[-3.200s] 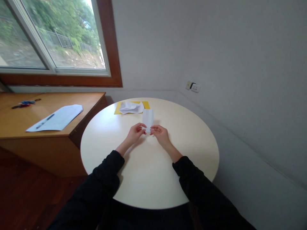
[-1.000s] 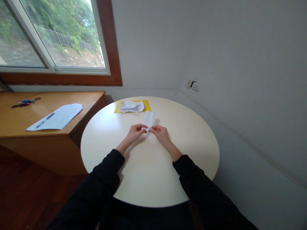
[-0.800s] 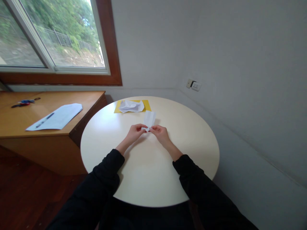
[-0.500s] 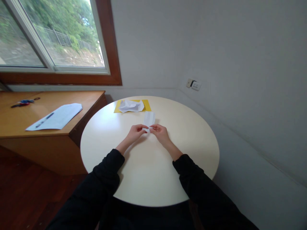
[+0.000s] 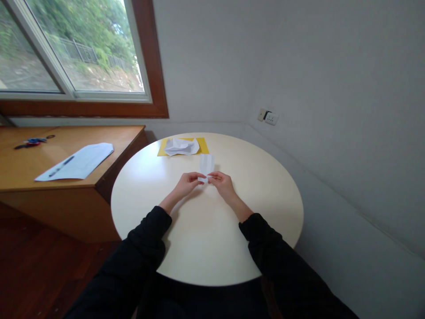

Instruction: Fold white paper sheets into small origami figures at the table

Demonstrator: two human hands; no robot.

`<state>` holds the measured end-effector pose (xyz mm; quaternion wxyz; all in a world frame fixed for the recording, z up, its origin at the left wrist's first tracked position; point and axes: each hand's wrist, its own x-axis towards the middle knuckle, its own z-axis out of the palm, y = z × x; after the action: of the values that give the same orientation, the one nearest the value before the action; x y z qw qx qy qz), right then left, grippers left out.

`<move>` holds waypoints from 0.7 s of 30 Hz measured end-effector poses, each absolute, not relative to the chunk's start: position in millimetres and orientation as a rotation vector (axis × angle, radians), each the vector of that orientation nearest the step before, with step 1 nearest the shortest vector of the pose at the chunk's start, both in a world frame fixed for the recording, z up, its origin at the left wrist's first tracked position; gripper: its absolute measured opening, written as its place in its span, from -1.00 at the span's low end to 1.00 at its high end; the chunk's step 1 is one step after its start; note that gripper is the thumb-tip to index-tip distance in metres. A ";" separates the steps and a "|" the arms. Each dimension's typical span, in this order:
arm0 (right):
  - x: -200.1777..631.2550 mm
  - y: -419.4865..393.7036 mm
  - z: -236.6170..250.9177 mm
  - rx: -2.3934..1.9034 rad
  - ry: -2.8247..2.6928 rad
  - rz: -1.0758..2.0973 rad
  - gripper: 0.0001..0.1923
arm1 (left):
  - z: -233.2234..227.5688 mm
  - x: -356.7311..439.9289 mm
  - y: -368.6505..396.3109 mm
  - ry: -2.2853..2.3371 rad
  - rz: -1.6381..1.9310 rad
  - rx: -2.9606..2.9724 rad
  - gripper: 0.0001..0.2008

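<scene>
Left hand and right hand meet fingertip to fingertip — seemingly pinching.

Crumpled paper behind folded strip

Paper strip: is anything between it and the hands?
Nothing visible. Both the left hand and right hand pinch the near end of the paper strip directly, above the table.

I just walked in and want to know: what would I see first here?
First, two hands, the left hand and right hand, pinching the near end of a small folded white paper in the middle of the round cream table. Behind it, at the table's far edge, crumpled white paper lies on a yellow sheet.
</scene>
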<state>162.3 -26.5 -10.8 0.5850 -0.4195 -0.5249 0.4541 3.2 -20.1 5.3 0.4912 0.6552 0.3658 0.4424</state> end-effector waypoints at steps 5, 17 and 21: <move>162.8 -26.6 -9.8 -0.981 -1.227 1.054 -0.76 | 9.6 2.4 -23.5 0.871 1.045 1.616 -0.75; 163.9 -29.4 -5.6 -0.981 -1.225 1.077 -0.76 | 18.6 -0.3 -28.5 0.930 1.001 1.705 -0.77; 164.1 -30.0 -5.2 -0.976 -1.225 1.082 -0.76 | 19.9 0.5 -29.2 0.938 0.999 1.700 -0.76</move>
<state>164.1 -30.0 -5.2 0.5802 -0.4176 -0.5241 0.4628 0.5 -29.2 19.9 0.4608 0.6910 0.3811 0.4060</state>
